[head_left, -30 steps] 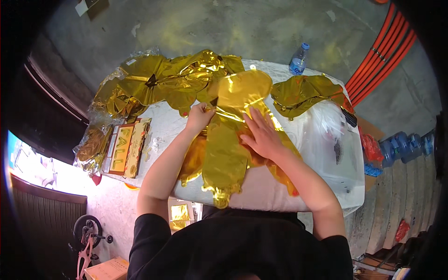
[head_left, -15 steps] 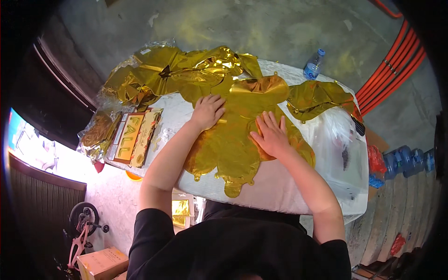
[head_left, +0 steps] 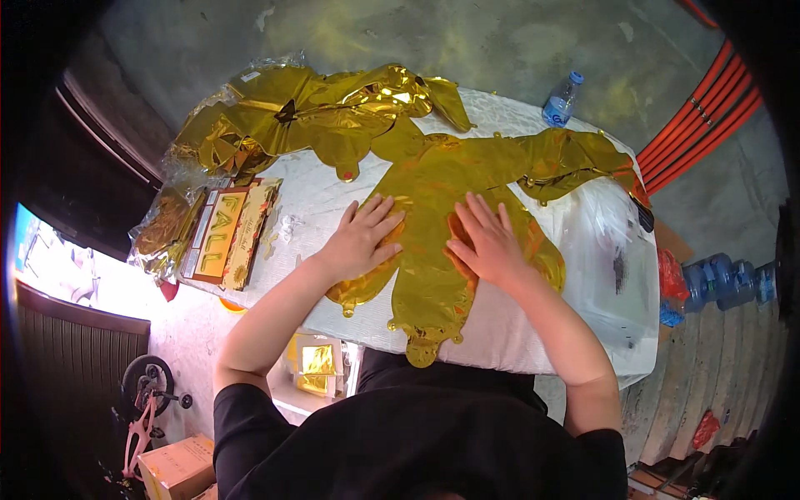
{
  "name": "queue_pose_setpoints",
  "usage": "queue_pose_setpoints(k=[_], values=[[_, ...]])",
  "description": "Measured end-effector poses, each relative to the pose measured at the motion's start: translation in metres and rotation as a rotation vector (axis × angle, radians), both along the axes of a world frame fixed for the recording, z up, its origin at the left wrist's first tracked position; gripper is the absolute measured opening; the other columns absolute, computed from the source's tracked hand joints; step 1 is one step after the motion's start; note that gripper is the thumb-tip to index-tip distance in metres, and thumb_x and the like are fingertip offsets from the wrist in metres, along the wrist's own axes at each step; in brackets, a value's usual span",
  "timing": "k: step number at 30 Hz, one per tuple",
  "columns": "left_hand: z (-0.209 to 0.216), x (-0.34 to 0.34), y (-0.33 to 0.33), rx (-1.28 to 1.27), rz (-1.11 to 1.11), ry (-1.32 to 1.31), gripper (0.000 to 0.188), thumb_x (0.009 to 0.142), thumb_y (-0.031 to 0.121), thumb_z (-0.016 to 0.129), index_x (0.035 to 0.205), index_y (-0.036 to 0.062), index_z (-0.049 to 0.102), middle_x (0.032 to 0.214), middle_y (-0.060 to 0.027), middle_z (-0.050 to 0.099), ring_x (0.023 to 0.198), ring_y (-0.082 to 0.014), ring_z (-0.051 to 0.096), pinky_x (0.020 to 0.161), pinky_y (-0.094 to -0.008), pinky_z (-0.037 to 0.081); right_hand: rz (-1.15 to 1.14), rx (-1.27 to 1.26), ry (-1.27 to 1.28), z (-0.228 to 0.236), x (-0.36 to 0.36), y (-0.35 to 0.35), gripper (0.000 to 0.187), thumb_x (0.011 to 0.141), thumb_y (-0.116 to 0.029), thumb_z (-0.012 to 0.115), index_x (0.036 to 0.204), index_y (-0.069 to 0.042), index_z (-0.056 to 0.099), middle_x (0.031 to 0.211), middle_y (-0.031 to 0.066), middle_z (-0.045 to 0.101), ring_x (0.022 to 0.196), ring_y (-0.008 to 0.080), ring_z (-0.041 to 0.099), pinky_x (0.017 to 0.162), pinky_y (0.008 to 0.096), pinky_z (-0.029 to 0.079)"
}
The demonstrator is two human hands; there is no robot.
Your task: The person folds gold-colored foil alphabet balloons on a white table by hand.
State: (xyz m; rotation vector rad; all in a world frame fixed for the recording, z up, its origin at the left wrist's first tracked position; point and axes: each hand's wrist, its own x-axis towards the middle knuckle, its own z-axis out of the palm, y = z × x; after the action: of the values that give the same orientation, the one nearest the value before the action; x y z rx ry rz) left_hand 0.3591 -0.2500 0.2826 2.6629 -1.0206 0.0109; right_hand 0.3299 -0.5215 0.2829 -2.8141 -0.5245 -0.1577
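A flat gold foil balloon [head_left: 433,250] lies spread on the white-covered table, its rounded lower tab hanging at the near edge. My left hand [head_left: 360,239] rests on its left side, palm down with fingers apart. On the right side my right hand [head_left: 487,237] lies flat, fingers stretched out, over the foil. Neither hand grips anything. More crumpled gold foil balloons [head_left: 308,108] are heaped along the far left of the table. Another gold foil piece [head_left: 575,162] reaches out to the far right.
Flat packages with gold letters [head_left: 225,237] and clear plastic bags lie at the left edge. Clear plastic sleeves [head_left: 612,258] are stacked at the right. A water bottle [head_left: 562,100] stands at the far edge. Beyond are red pipes [head_left: 700,117] and large blue bottles [head_left: 725,283].
My left hand has moved down and slightly left over the foil. The balloon's top part has flattened and its lower tab has slid nearer to me. My right hand has barely moved.
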Motion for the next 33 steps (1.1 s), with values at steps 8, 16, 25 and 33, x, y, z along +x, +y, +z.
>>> queue_pose_setpoints(k=[8, 16, 25, 33], values=[[0.003, -0.001, 0.007, -0.019, 0.014, -0.001, 0.056, 0.092, 0.041, 0.049, 0.14, 0.0131, 0.037, 0.148, -0.0148, 0.031, 0.139, -0.0311, 0.023, 0.112, -0.0507, 0.016, 0.003, -0.04, 0.106, -0.009, 0.012, 0.014, 0.068, 0.091, -0.047, 0.049, 0.144, -0.01, 0.03, 0.151, 0.0127, 0.022, 0.141, 0.0263, 0.017, 0.114, 0.0479, 0.009], [-0.003, -0.001, 0.011, -0.078, 0.015, 0.061, 0.055, 0.093, 0.033, 0.051, 0.141, 0.0113, 0.035, 0.148, -0.0142, 0.03, 0.14, -0.0314, 0.021, 0.112, -0.0509, 0.016, 0.024, -0.029, 0.082, -0.017, 0.024, 0.028, 0.068, 0.091, -0.049, 0.047, 0.144, -0.011, 0.029, 0.152, 0.0117, 0.022, 0.142, 0.0253, 0.016, 0.114, 0.0476, 0.008], [0.002, -0.001, 0.02, -0.08, 0.069, 0.016, 0.05, 0.09, 0.029, 0.054, 0.135, 0.0083, 0.043, 0.144, -0.015, 0.037, 0.137, -0.0315, 0.027, 0.111, -0.0498, 0.02, 0.0, -0.056, 0.056, -0.014, 0.023, 0.033, 0.068, 0.092, -0.05, 0.044, 0.145, -0.011, 0.028, 0.152, 0.0108, 0.022, 0.142, 0.0247, 0.016, 0.114, 0.048, 0.007], [0.005, -0.023, 0.021, -0.091, 0.075, 0.036, 0.053, 0.089, 0.024, 0.056, 0.137, 0.008, 0.041, 0.146, -0.0141, 0.033, 0.139, -0.0315, 0.024, 0.112, -0.0495, 0.018, 0.039, -0.096, 0.082, -0.01, 0.0, 0.029, 0.069, 0.092, -0.049, 0.045, 0.145, -0.009, 0.026, 0.152, 0.0133, 0.02, 0.142, 0.0261, 0.013, 0.115, 0.0474, 0.006]])
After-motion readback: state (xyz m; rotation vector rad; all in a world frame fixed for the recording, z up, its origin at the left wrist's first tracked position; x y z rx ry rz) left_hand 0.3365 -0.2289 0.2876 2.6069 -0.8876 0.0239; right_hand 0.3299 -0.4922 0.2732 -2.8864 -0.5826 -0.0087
